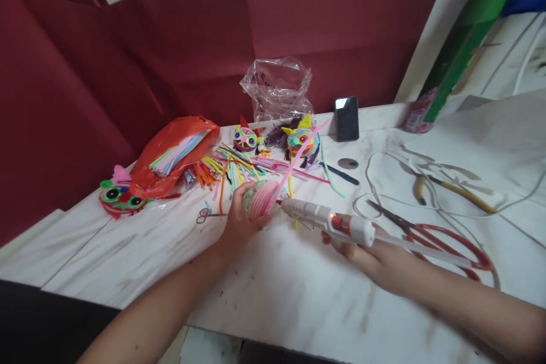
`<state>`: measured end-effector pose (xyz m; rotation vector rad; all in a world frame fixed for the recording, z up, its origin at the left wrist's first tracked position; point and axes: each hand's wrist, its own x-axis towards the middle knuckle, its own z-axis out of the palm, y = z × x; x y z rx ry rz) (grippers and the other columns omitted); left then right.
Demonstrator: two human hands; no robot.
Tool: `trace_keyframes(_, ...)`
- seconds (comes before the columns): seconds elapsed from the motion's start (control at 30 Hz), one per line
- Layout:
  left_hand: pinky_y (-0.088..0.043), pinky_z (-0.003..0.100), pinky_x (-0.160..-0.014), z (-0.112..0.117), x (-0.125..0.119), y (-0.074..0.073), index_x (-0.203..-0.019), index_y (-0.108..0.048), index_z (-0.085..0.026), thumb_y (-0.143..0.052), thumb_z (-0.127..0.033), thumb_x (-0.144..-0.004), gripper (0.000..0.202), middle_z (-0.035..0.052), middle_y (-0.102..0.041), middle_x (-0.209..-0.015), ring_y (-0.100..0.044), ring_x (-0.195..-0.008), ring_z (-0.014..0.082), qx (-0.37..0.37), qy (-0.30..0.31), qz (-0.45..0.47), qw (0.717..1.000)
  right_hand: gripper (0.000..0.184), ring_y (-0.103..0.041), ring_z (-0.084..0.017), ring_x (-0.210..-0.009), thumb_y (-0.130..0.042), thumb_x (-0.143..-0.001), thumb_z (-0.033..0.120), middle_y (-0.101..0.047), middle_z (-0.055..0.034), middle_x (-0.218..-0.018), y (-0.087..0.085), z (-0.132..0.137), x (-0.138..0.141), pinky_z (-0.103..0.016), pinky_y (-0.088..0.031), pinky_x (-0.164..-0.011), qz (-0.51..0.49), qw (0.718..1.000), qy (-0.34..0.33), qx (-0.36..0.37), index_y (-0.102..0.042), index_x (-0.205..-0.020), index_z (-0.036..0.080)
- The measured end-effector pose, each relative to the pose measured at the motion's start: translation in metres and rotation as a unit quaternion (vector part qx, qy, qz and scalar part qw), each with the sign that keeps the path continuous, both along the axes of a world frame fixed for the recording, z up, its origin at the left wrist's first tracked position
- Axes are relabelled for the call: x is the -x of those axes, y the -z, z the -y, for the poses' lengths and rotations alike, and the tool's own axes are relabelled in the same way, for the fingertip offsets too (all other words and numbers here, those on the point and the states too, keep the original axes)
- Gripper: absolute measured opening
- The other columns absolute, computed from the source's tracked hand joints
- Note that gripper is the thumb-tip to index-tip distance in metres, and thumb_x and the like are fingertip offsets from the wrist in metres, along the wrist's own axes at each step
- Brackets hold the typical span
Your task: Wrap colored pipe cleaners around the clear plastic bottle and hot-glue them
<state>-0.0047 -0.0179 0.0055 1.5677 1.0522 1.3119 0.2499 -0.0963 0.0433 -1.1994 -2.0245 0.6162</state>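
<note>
My left hand (239, 222) is closed round a pink pipe-cleaner ball (259, 199), from which a long pink strand (298, 159) sticks up and to the right. In my right hand (375, 259) I grip a white glue gun (328, 219) with a red trigger part; its nozzle touches the ball. Both hands hover just above the white marble table (277, 290).
Loose coloured pipe cleaners (239, 165), a red bag (170, 153), several finished animal faces (121, 198), a clear plastic bag (277, 88) and a phone (346, 118) lie behind. Red scissors (426, 236), yellow-handled pliers (447, 187) and a white cord (384, 193) are to the right.
</note>
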Motion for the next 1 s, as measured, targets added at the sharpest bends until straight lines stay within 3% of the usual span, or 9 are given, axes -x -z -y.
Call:
trace_keyframes(0.17,-0.046,0.024,-0.041,0.003,-0.003,-0.005,-0.118,-0.047,-0.028,-0.075,-0.022,-0.058,0.067,0.0028,-0.059,-0.108,-0.048,-0.050,0.0062,0.059,-0.009,0.025,0.998,0.032,-0.065,-0.019,-0.068,-0.035,-0.088,0.036,-0.068,-0.0037,-0.073,-0.003,-0.005,-0.003,-0.029,-0.054,-0.063,0.020,0.999,0.012,-0.033,-0.063,-0.077,0.023)
trace_keyframes(0.3,-0.044,0.026,-0.040,0.002,-0.002,-0.007,-0.120,-0.045,-0.028,-0.072,-0.022,-0.056,0.070,0.0028,-0.061,-0.109,-0.050,-0.050,0.0082,0.081,-0.016,0.031,0.996,0.031,-0.064,-0.020,-0.068,-0.036,-0.085,0.035,-0.068,-0.0039,-0.071,-0.004,-0.008,-0.003,-0.030,-0.054,-0.064,0.011,0.999,0.036,-0.036,-0.061,-0.072,0.023)
trace_keyframes(0.53,-0.044,0.027,-0.040,0.006,-0.002,-0.014,-0.120,-0.045,-0.029,-0.068,-0.020,-0.055,0.069,-0.0004,-0.061,-0.105,-0.049,-0.046,0.0077,0.078,-0.023,-0.007,0.997,0.030,-0.062,-0.017,-0.066,-0.037,-0.085,0.033,-0.067,-0.0028,-0.074,0.000,-0.007,-0.002,-0.028,-0.055,-0.065,-0.015,1.000,0.012,-0.001,-0.063,-0.075,0.022)
trace_keyframes(0.77,-0.046,0.031,-0.041,0.006,-0.002,-0.015,-0.120,-0.047,-0.027,-0.070,-0.027,-0.058,0.066,0.0013,-0.061,-0.106,-0.050,-0.048,0.0101,0.046,-0.023,-0.018,0.999,0.028,-0.063,-0.017,-0.067,-0.038,-0.086,0.035,-0.067,-0.0024,-0.074,0.007,-0.008,-0.003,-0.028,-0.054,-0.064,-0.036,0.999,0.037,-0.005,-0.062,-0.077,0.022)
trace_keyframes(1.0,-0.044,0.027,-0.042,0.006,-0.001,-0.014,-0.120,-0.045,-0.026,-0.073,-0.023,-0.058,0.068,0.0038,-0.059,-0.112,-0.049,-0.052,0.0086,0.044,-0.009,-0.010,0.999,0.032,-0.063,-0.019,-0.066,-0.034,-0.086,0.035,-0.067,-0.0039,-0.072,-0.001,-0.002,0.001,-0.028,-0.053,-0.061,-0.017,1.000,-0.011,-0.019,-0.061,-0.075,0.023)
